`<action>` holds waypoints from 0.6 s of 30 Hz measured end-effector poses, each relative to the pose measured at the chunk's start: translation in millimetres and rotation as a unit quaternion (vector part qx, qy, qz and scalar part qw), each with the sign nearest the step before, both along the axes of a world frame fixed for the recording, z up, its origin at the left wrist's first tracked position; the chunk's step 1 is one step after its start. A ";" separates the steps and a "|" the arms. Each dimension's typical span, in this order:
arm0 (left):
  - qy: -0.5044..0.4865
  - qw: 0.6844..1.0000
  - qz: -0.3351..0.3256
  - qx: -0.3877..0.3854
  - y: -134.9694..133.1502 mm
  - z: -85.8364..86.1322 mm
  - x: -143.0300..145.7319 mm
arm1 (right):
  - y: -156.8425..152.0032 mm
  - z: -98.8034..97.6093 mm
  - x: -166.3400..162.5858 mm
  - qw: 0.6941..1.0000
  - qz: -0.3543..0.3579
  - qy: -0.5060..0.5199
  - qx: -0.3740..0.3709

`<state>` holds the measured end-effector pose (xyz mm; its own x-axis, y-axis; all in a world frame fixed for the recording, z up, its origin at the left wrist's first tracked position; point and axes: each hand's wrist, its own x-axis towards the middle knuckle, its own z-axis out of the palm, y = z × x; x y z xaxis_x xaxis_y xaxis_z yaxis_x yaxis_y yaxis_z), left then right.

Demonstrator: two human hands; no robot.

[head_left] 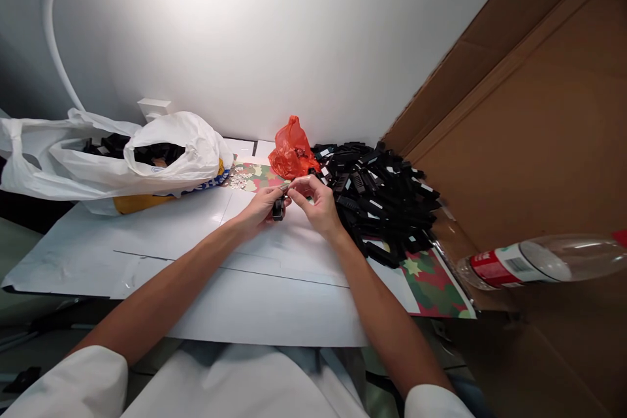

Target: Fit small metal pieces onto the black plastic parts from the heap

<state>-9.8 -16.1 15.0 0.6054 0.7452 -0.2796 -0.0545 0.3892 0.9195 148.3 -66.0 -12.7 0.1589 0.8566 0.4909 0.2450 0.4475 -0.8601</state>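
Note:
Over the middle of the white-covered table, my left hand [263, 206] is closed around a small black plastic part [278, 209], whose lower end sticks out below the fingers. My right hand [316, 201] meets it there, thumb and forefinger pinched together at the top of the part. Whatever sits between those right fingertips is too small to make out. Just beyond the hands stands a crumpled red plastic bag [292, 149]. A large heap of similar black plastic parts [377, 192], some with white labels, lies right of my right hand. Small pale metallic-looking pieces [240, 177] are scattered behind my left hand.
A white plastic bag [191, 163] with black parts inside stands at the left, beneath a bent lamp [51, 19]. Cardboard [529, 124] walls off the right side. A clear bottle [539, 261] with a red label is at the right edge.

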 end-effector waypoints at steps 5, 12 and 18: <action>0.021 0.998 0.044 0.046 2.9 -1.4 -1.2 | -4.9 4.1 -2.9 0.998 0.000 -0.062 0.002; 0.010 0.985 0.075 0.155 7.5 -8.1 -0.1 | -1.8 -1.7 -7.2 0.996 -0.028 -0.074 -0.029; 0.018 0.976 0.085 0.202 9.9 -9.3 0.1 | -3.3 0.0 -6.9 0.996 -0.048 -0.054 -0.044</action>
<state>-9.8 -6.2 5.7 0.4585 0.8879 0.0376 -0.0507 -0.0161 0.9986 141.4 -69.2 -12.7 0.1924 0.8803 0.4336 0.3753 0.3423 -0.8614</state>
